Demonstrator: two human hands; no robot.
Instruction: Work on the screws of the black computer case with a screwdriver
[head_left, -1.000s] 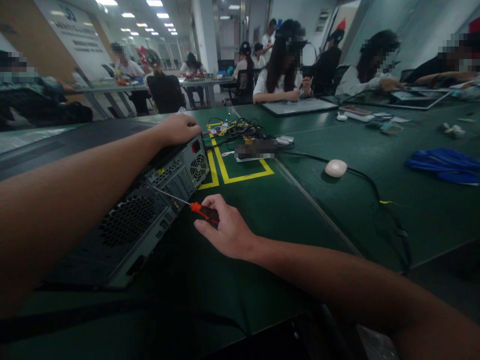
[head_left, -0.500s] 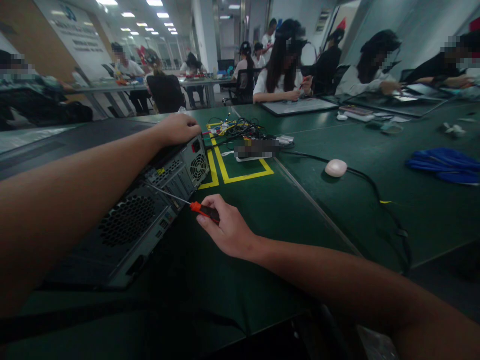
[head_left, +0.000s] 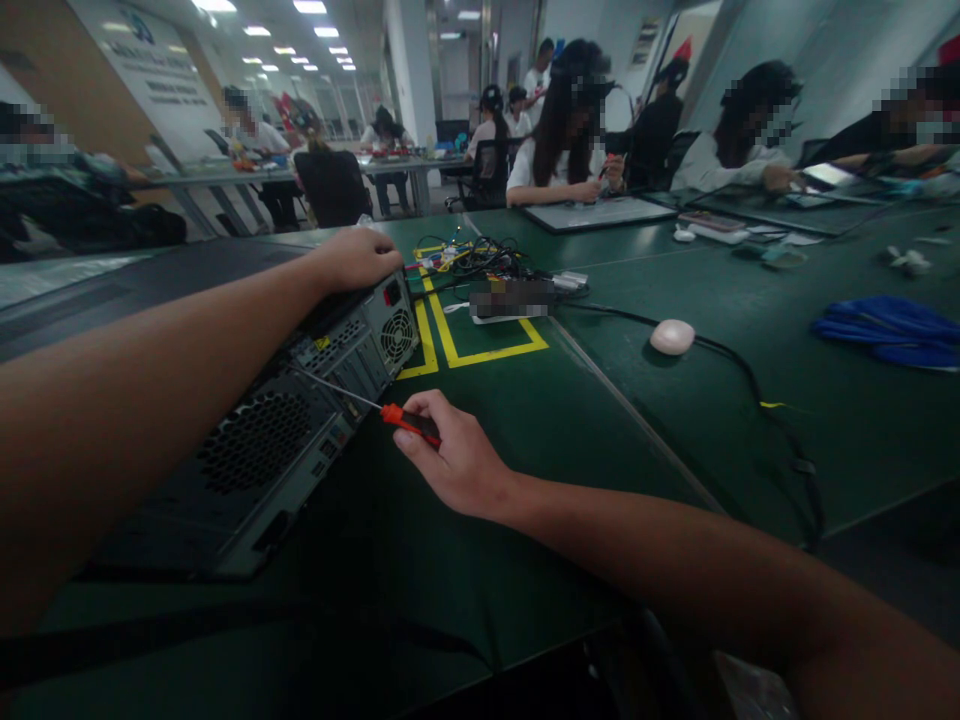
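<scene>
A black and grey desktop computer case (head_left: 259, 440) lies at the left, its vented rear panel turned towards the right. My left hand (head_left: 356, 258) is over the case's upper far edge, fingers bent around it and partly hidden. Wrapped round the handle of an orange and black screwdriver (head_left: 411, 424), my right hand (head_left: 461, 460) is closed in front of the rear panel. The thin metal shaft points left and reaches the panel near a yellow sticker. Whether the tip sits in a screw is too dark to tell.
Beyond the case, tangled cables (head_left: 487, 258) lie near yellow tape marks (head_left: 499, 353) on the green table (head_left: 592, 440). A pale computer mouse (head_left: 672, 337) rests on a black cable. Blue cloth (head_left: 892, 330) lies at the right. Several people sit working across the table.
Both hands, the screwdriver and the case stay practically in place. Across the table at the far right, a person has tilted a flat, bright panel.
</scene>
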